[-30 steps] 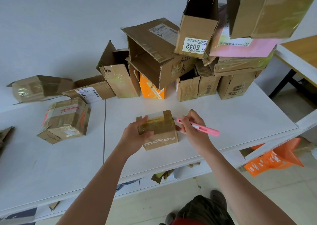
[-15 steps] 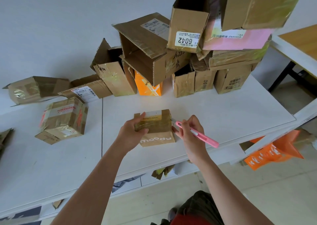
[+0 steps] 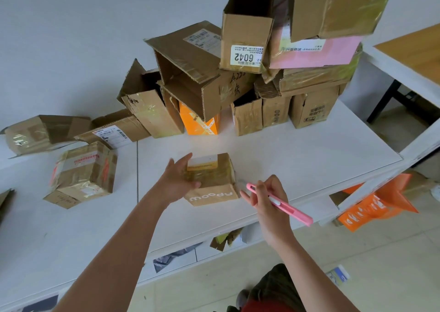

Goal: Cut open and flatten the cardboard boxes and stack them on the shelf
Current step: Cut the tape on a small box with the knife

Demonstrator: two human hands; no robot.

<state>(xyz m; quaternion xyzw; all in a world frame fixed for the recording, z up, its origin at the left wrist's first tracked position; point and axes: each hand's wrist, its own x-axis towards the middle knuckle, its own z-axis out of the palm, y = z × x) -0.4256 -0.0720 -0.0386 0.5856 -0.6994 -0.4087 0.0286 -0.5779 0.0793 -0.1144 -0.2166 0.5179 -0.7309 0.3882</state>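
Observation:
A small taped cardboard box (image 3: pixel 215 180) printed "moody" stands on the white table (image 3: pixel 297 159) in front of me. My left hand (image 3: pixel 177 178) holds its left side, thumb across the front top edge and fingers stretched along the far side. My right hand (image 3: pixel 264 198) grips a pink utility knife (image 3: pixel 281 204), whose tip sits at the box's lower right corner. The blade itself is too blurred to make out.
A tall pile of opened cardboard boxes (image 3: pixel 250 73) fills the back of the table. A sealed taped box (image 3: pixel 83 173) lies at left with flattened boxes (image 3: pixel 42 133) behind it. A lower shelf (image 3: pixel 214 247) runs under the table. An orange bag (image 3: pixel 371 202) lies on the floor at right.
My right hand has drawn the knife down along the box's right side toward me. My left hand's fingers have spread out along the far side of the box.

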